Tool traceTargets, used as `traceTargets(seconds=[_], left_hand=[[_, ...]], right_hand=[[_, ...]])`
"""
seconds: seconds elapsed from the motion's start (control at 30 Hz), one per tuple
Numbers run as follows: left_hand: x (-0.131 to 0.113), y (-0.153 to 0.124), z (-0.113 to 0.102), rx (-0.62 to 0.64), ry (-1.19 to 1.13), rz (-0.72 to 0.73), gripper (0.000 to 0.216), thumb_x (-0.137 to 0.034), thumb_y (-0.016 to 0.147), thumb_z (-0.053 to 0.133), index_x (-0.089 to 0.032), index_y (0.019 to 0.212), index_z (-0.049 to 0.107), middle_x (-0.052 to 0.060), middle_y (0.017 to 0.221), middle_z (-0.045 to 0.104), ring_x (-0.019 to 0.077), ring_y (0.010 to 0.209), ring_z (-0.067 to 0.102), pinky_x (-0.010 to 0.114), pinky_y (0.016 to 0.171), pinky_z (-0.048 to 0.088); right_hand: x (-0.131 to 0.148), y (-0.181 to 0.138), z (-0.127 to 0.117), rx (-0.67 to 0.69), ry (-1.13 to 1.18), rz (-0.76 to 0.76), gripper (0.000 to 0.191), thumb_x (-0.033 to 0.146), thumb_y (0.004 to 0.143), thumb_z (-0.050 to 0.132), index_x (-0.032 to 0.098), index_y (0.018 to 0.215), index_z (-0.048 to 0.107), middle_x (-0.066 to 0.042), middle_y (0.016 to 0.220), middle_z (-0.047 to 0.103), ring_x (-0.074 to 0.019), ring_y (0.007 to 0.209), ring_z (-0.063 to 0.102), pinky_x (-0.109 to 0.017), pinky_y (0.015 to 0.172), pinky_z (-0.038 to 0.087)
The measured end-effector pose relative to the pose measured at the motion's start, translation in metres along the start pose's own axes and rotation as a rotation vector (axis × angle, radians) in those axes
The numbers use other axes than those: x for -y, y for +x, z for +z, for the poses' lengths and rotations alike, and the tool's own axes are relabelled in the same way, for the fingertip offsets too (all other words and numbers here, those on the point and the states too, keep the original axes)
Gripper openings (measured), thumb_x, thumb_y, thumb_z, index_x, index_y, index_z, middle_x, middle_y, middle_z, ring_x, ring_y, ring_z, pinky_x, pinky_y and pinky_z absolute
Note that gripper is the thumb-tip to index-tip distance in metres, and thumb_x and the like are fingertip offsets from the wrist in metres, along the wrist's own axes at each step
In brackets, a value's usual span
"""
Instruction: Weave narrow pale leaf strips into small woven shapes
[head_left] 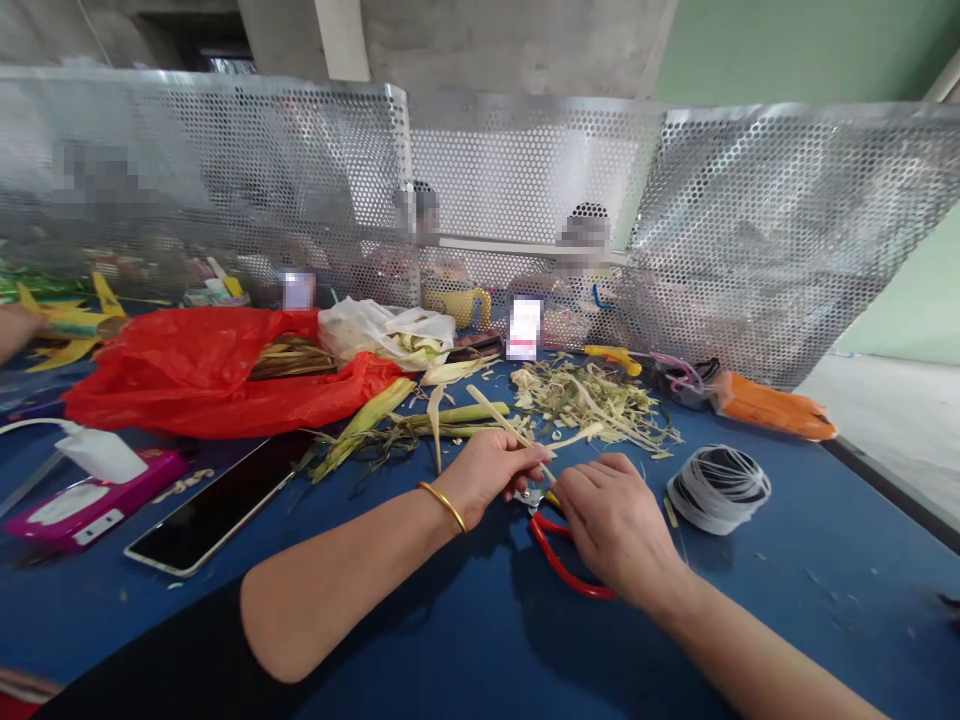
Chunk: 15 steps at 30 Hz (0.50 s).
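Observation:
My left hand (491,475), with a gold bangle at its wrist, pinches a pale dry husk strip (493,408) between thumb and fingers. The strip slants down to the right, towards my right hand (611,515), whose closed fingers grip its lower end; their tips are partly hidden. Another pale piece sticks out to the right above my left fingertips. Below both hands lie scissors with red handles (559,563), partly covered by my right hand. A roll of clear-and-dark cord (718,490) sits to the right of that hand.
Husk scraps (600,400) lie behind my hands, beside green husk stalks (367,425). A red plastic bag (187,375), a phone (221,505) and a magenta power strip (97,505) are on the left. Perforated metal screens (525,160) stand behind, with people beyond.

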<state>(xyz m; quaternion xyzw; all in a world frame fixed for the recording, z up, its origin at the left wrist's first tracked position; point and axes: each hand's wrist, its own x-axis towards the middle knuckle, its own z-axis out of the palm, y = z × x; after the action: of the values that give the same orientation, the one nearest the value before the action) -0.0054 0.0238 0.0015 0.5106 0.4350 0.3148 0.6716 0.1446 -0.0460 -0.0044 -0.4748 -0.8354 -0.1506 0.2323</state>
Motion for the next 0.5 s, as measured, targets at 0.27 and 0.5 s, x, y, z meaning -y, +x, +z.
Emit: traceTargets(seconds=[0.27, 0.5], left_hand=[[-0.004, 0.002, -0.011, 0.206, 0.033, -0.010, 0.033, -0.043, 0.069, 0.074, -0.011, 0.073, 0.067, 0.001, 0.062, 0.061, 0.0034, 0.042, 0.038, 0.018, 0.038, 0.018], [-0.011, -0.013, -0.006, 0.458, 0.137, -0.045, 0.043, -0.053, 0.073, 0.064, -0.010, 0.071, 0.067, 0.005, 0.062, 0.064, 0.0044, 0.040, 0.036, 0.022, 0.039, 0.018]], right_hand=[[-0.009, 0.005, -0.028, 0.086, 0.359, 0.185, 0.037, 0.035, 0.096, 0.037, 0.018, 0.072, 0.059, -0.001, 0.065, 0.060, -0.0139, 0.063, 0.052, -0.030, 0.074, 0.034], [-0.030, 0.012, -0.019, 0.120, 0.912, 0.677, 0.041, 0.055, 0.080, 0.057, 0.016, 0.079, 0.071, -0.003, 0.075, 0.066, -0.0197, 0.077, 0.059, -0.028, 0.070, 0.043]])
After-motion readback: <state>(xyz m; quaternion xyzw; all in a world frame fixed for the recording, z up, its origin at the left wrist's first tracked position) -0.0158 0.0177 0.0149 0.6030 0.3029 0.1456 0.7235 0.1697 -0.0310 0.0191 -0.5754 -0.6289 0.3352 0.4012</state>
